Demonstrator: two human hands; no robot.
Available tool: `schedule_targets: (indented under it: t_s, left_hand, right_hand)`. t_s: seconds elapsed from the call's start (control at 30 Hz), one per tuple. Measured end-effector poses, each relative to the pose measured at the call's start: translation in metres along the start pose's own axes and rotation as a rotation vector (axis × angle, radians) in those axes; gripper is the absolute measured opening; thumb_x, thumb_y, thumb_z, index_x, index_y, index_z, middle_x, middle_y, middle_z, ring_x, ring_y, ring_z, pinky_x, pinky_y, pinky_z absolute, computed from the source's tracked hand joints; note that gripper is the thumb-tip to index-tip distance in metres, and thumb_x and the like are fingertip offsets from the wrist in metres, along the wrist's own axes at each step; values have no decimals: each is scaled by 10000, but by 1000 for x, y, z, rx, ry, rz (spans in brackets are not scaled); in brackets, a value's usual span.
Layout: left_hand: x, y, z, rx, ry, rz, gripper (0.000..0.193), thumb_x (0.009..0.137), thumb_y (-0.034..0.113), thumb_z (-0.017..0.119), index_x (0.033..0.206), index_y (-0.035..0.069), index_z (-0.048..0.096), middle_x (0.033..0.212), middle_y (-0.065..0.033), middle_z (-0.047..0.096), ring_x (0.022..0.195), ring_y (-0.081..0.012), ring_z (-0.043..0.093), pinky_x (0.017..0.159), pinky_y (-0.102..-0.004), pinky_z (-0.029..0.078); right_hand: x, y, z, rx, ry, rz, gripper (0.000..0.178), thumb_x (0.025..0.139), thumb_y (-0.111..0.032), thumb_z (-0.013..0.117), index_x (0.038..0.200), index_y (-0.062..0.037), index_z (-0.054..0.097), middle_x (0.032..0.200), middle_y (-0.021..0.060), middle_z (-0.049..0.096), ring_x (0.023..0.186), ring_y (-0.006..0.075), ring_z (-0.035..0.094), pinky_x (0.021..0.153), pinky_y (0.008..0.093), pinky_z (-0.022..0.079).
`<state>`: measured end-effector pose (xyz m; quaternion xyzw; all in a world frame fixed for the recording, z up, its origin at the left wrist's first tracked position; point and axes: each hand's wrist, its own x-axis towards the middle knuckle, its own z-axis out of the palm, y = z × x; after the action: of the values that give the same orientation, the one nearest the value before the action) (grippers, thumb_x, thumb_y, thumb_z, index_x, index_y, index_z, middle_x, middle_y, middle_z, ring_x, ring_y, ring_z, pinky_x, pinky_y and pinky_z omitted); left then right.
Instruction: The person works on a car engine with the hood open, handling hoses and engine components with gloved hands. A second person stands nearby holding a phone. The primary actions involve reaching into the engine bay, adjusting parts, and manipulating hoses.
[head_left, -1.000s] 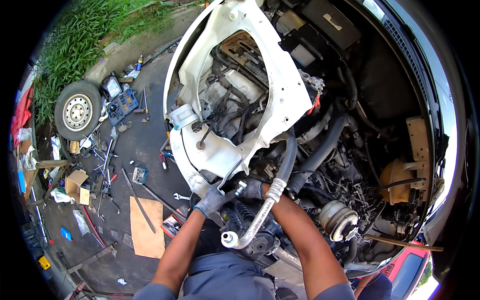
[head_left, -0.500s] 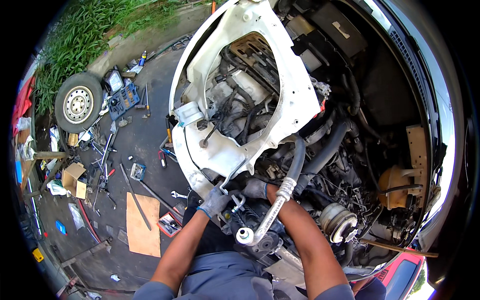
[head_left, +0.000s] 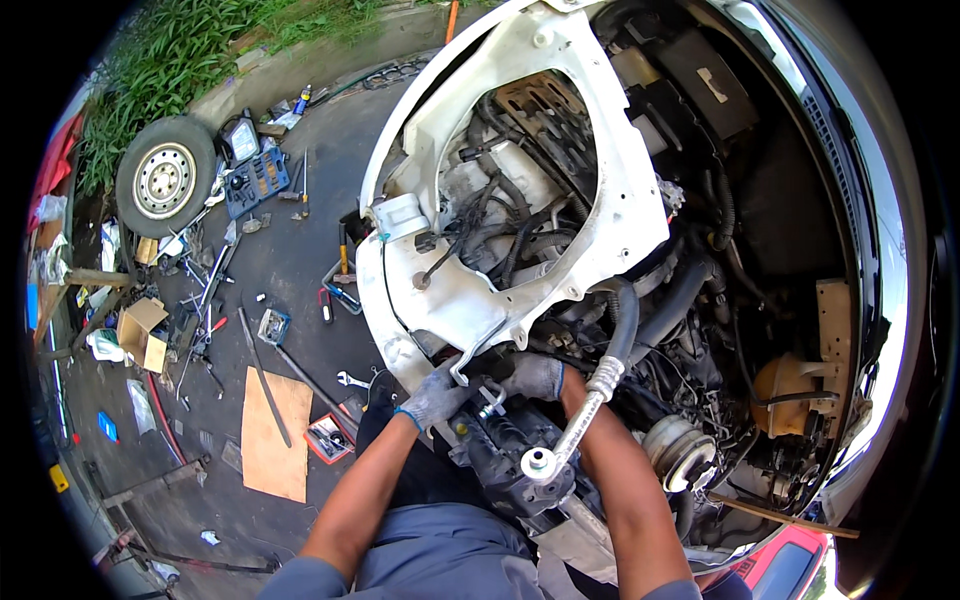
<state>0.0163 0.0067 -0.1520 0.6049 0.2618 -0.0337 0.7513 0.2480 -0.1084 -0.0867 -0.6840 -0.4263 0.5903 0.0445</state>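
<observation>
My left hand (head_left: 434, 398), in a grey glove, is closed at the lower edge of the white body panel (head_left: 450, 300), beside a thin bent metal rod (head_left: 462, 368). What its fingers hold is hidden. To its right my right hand (head_left: 535, 378), gloved alike, curls down behind a black assembly (head_left: 500, 450); its fingertips are out of sight. A small metal hook-shaped fitting (head_left: 490, 403) sits between both hands. Across my right forearm runs a silver pipe (head_left: 575, 430) with a round end fitting, joined to a black hose (head_left: 623, 320).
An engine bay full of hoses lies right, with a yellowed tank (head_left: 782, 375) and a round canister (head_left: 680, 450). On the ground at left are a wheel (head_left: 166, 176), a blue tool case (head_left: 258, 182), a wooden board (head_left: 275, 440), a spanner (head_left: 353, 380) and scattered tools.
The view has shifted, so the car panel and pipe sit farther right. My right hand has moved slightly along with them; both hands stay at about the same spot on the car.
</observation>
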Motion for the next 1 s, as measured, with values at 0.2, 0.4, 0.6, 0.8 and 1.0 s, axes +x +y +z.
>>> schedule_targets:
  t_s: [0.2,0.4,0.6,0.8,1.0]
  left_hand:
    - [7,-18,1,-59,-58,-22,491,1142,279,755,1587,88,676,1465,-113,787,1321,-213,717,1194,-390,544]
    - [11,-10,8,128,8,90,403,1125,214,749,1506,87,730,1435,-142,795,1327,-271,732,1175,-413,565]
    - [16,-20,8,221,7,190,360,1090,179,744,1441,97,767,1384,-177,805,1300,-322,751,1151,-442,588]
    - [8,2,-8,500,35,292,372,1008,164,750,1370,85,786,1321,-215,798,1259,-424,744,1144,-516,596]
    - [28,-36,19,529,205,387,419,1019,178,743,1422,66,738,1350,-236,790,1267,-412,749,1154,-498,595]
  right_hand:
    - [-9,-15,3,-66,111,-243,479,1013,-203,765,1477,-83,754,1384,153,803,1242,274,716,1140,406,564]
    - [13,15,14,86,97,-117,472,1068,-290,779,1505,-113,739,1473,203,777,1359,363,710,1173,445,554]
    - [5,1,10,8,122,-26,470,1074,-254,772,1520,-111,731,1502,206,772,1351,343,707,1180,446,547]
    - [-30,-88,-11,26,85,156,551,1030,-152,785,1563,-44,695,1523,237,744,1374,341,678,1231,411,510]
    - [-17,-46,0,145,170,103,631,998,-116,826,1580,34,637,1559,226,711,1376,311,655,1238,409,508]
